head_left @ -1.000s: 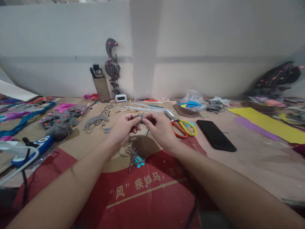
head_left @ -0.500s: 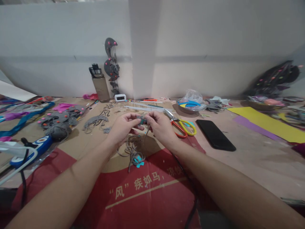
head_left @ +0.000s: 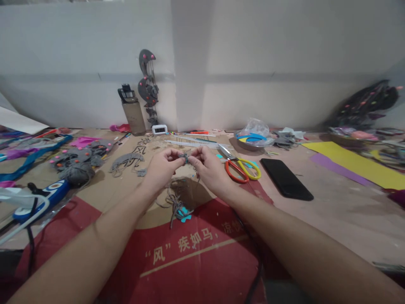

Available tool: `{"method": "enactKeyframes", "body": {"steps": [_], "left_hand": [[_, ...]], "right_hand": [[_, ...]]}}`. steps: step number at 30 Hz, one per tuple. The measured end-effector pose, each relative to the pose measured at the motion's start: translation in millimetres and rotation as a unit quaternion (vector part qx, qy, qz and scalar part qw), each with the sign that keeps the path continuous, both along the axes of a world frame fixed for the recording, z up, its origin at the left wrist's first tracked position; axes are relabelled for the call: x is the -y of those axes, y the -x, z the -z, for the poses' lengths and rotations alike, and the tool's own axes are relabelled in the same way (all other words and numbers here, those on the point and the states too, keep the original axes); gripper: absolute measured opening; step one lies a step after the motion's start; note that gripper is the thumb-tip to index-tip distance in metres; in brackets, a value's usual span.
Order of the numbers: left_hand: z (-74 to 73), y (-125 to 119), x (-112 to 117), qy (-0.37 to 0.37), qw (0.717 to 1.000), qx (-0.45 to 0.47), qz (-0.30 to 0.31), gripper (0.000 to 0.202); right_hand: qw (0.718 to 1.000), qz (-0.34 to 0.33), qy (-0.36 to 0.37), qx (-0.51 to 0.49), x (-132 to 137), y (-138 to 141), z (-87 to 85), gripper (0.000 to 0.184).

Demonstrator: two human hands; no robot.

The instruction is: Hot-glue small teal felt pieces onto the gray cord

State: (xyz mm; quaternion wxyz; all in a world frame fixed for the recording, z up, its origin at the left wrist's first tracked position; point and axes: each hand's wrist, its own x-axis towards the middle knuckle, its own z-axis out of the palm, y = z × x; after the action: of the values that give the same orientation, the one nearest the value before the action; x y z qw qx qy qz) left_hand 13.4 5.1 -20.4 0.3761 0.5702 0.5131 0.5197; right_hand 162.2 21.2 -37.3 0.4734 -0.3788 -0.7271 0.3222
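Above the cardboard, my left hand (head_left: 162, 167) pinches a small grey and teal bit of knotted cord (head_left: 185, 158) between thumb and fingertips. My right hand (head_left: 209, 169) grips the same bit from the other side, thumb and forefinger pressed together. Fingertips cover most of it, so its exact shape is hidden. Beneath the hands lies a loose tangle of grey cord (head_left: 173, 200) with turquoise scraps (head_left: 184, 215) at its lower end. Scissors (head_left: 237, 169) with one red and one yellow handle rest just right of my right hand.
A black phone (head_left: 286, 179) lies to the right. Farther back stand a bottle (head_left: 134, 114), a small white clock (head_left: 159, 129) and a bowl (head_left: 255, 145). At left are a grey yarn ball (head_left: 76, 174) and a blue power strip (head_left: 57, 194). Red-printed cardboard (head_left: 202, 270) covers the table's front.
My right hand has shifted slightly left, closer to my left hand, and its fingers have closed further over the small bit. The cord hanging from it shows less now.
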Motion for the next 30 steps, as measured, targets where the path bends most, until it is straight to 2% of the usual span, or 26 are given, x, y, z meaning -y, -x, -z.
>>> {"method": "enactKeyframes", "body": {"steps": [4,18,30], "left_hand": [[0.9,-0.7,-1.1,-0.004,0.999,0.043,0.010,0.018],[-4.9,-9.3,3.4,0.039,0.994,0.104,0.015,0.025],[-4.9,-7.2,4.8,0.041,0.989,0.119,0.081,0.020]], "right_hand": [[1.000,0.008,-0.020,0.010,2.6,-0.5,-1.4,0.010],[0.995,0.050,-0.053,0.072,7.1,-0.6,-6.2,0.023],[0.990,0.080,-0.052,0.105,6.9,-4.9,-11.1,0.029]]}}
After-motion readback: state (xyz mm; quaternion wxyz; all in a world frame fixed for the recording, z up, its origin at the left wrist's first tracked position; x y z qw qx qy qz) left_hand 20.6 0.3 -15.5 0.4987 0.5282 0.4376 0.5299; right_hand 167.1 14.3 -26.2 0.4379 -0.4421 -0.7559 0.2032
